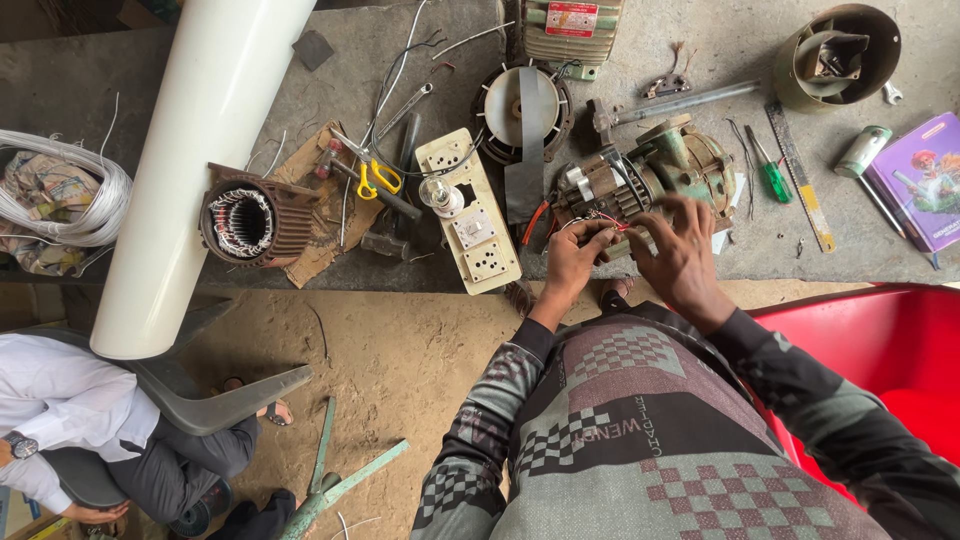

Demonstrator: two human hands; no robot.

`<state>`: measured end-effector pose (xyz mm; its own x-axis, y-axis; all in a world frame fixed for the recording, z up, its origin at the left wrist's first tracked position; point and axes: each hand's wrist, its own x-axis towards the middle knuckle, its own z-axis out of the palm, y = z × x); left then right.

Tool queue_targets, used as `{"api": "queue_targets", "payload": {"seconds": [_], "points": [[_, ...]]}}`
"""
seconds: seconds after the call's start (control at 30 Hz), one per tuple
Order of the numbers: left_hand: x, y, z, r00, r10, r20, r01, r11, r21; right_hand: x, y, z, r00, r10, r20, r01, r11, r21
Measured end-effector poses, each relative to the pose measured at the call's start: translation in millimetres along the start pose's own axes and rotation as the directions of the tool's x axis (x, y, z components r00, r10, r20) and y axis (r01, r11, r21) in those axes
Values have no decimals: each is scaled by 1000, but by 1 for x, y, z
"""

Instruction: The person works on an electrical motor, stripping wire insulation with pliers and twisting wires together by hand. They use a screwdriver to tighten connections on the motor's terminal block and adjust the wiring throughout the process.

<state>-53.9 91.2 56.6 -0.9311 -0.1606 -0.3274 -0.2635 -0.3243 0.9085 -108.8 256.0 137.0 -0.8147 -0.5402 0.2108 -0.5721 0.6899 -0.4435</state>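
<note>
Hands meet over green pump motor (672, 165) at worktop (640, 255) front edge. Left hand (572, 258) fingers pinched on thin red wires (607, 221) at motor's near side; right hand (682, 250) fingers curled, pinching same wires. Switchboard (468, 210) just left; green screwdriver (770, 172) right of motor.

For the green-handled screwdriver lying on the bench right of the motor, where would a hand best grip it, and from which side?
Grip the green-handled screwdriver by its thick green handle, which lies at the end nearer the person, coming from above. It lies flat on the bench, thin shaft pointing away, with bare surface on both sides of the handle. The right hand is nearest, though both hands are at the motor's wires.
</note>
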Motion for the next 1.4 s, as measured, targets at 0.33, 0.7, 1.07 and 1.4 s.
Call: {"api": "queue_targets", "payload": {"seconds": [0.33, 0.7, 1.07, 1.4], "points": [[3, -13, 1, 992, -128, -20, 118, 956, -269, -12, -18, 12, 946, 293, 136, -323, 860, 394], [2, -12, 7, 998, -41, -38, 27, 949, -314, -3, -12, 7, 995, 71, -64, -62, 990, 123], [4, -10, 7, 992, 122, -40, -127, 969, -210, 10, -7, -7, 999, -43, 14, 43, 997, 61], [9, -18, 6, 994, 93, -57, -104, 967, -231, 6, -6, 4, 999, -34, -39, 42, 976, 212]]}}
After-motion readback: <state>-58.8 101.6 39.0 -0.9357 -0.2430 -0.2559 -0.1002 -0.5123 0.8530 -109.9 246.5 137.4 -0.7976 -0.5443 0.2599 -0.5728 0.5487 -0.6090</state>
